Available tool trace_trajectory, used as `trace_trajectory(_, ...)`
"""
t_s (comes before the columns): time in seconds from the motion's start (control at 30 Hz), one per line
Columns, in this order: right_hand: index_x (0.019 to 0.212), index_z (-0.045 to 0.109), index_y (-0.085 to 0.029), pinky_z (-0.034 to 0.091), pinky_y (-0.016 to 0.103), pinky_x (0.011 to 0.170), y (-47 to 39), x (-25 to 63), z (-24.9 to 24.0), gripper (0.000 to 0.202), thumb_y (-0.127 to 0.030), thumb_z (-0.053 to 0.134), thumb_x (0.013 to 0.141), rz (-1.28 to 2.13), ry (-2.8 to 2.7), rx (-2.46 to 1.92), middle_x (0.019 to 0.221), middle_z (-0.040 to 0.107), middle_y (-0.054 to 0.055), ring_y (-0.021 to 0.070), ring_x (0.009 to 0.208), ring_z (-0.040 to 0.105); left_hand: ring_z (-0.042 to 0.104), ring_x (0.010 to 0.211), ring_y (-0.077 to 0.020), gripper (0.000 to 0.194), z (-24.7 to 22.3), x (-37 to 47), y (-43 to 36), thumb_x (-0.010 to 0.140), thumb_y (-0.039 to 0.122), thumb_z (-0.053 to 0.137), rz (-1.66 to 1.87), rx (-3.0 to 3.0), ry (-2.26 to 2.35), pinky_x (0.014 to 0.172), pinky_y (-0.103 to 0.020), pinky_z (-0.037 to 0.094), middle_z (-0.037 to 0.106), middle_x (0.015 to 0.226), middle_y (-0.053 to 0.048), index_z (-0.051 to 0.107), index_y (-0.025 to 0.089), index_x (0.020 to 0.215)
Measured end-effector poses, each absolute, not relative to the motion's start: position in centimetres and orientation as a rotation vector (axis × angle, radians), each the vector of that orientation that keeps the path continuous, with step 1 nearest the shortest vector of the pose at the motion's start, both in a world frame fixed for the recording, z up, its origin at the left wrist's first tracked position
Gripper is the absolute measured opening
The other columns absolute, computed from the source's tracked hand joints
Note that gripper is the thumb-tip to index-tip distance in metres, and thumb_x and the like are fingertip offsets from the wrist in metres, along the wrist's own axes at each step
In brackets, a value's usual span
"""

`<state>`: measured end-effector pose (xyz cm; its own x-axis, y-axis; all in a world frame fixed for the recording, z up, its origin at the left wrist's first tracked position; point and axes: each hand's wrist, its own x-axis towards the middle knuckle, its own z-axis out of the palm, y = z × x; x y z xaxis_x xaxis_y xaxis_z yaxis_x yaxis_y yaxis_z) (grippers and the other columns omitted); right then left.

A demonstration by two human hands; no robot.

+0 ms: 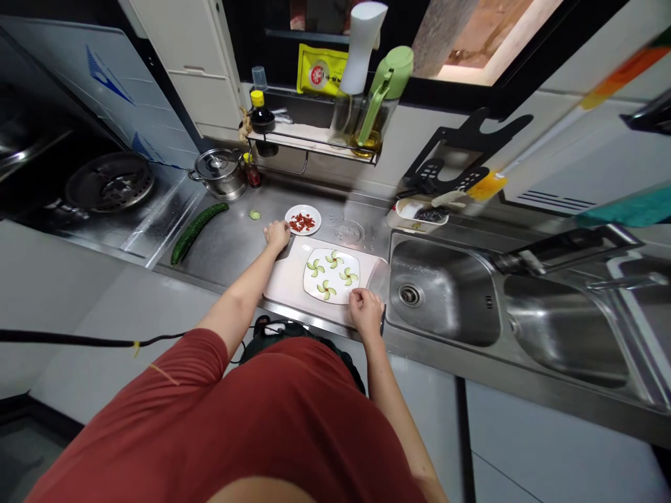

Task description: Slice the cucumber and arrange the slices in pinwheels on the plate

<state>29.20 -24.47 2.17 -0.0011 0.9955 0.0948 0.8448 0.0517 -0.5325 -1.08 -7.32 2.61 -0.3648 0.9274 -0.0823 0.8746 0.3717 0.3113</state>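
Stainless-steel counter (pixel 225 244) runs below a dark-framed window, with a double sink (pixel 451 279) toward the right and a black pan (pixel 109 183) on the hob at left.

Head view, sole view. Pale cutting board (pixel 286 279) lies at the counter's near edge. On it: white square plate (pixel 333 275), rounded corners, bearing four pinwheels (pixel 326 290) of thin, green-edged slices, cucumber by the look. Just beyond the board: small round plate (pixel 304 208) with chopped red bits (pixel 302 223). Whole cucumber (pixel 193 232) lies well to the left, a pale green end piece (pixel 254 214) nearer.

Left hand (pixel 277 236): fingers bent down at the round plate's left edge, close to the red bits. From where I stand, cannot tell whether one is pinched. Right hand (pixel 366 309): fingers curled together at the square plate's near right corner; whether they grip anything is hidden.

Handling (judged): slices light, limp, wet, likely to slide or cling to a fingertip; best taken by the outer skin edge, lightly. Red bits tiny and near weightless; fingertip pinch, one at a time. Square plate stiff, smooth, probably ceramic and breakable; hold at two opposite rims, level, since a tilt could shift the pinwheels.
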Motion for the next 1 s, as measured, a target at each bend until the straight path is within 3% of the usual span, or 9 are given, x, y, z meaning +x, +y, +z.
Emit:
trace_trajectory(0.3, 0.091, 0.064, -0.02, 0.029, 0.034, 0.08, -24.8, 28.8, 1.7, 0.024, -0.033, 0.044, 0.091, 0.473, -1.891, -1.861, 0.084, 0.064, 0.007, 0.0232, 0.086, 0.052, 0.053, 0.11, -0.0297, 0.026, 1.5, -1.0, -3.8, 0.085, 0.032, 0.051, 0.172, 1.699, 2.345, 0.095, -0.044, 0.033, 0.065, 0.109, -0.014, 0.071, 0.021, 0.095)
trace_trajectory(0.63, 0.092, 0.065, -0.02, 0.03, 0.034, 0.08, -24.8, 29.3, 1.0, 0.025, -0.032, 0.044, 0.09, 0.476, -1.853, -1.892, 0.084, 0.065, 0.007, 0.0232, 0.085, 0.051, 0.055, 0.106, -0.029, 0.025, 0.9, -0.8, -3.0, 0.08, 0.033, 0.057, 0.148, 1.722, 2.344, 0.092, -0.042, 0.035, 0.066, 0.108, -0.012, 0.07, 0.022, 0.098)
trace_trajectory(1.0, 0.088, 0.066, -0.02, 0.028, 0.032, 0.077, -24.5, 29.7, 0.2, 0.024, -0.034, 0.047, 0.088, 0.452, -1.803, -1.823, 0.082, 0.065, 0.004, 0.021, 0.082, 0.051, 0.053, 0.111, -0.0311, 0.041, 0.4, -0.4, -2.1, 0.076, 0.046, 0.062, 0.065, 1.687, 2.344, 0.095, -0.041, 0.033, 0.065, 0.112, -0.015, 0.068, 0.018, 0.106)
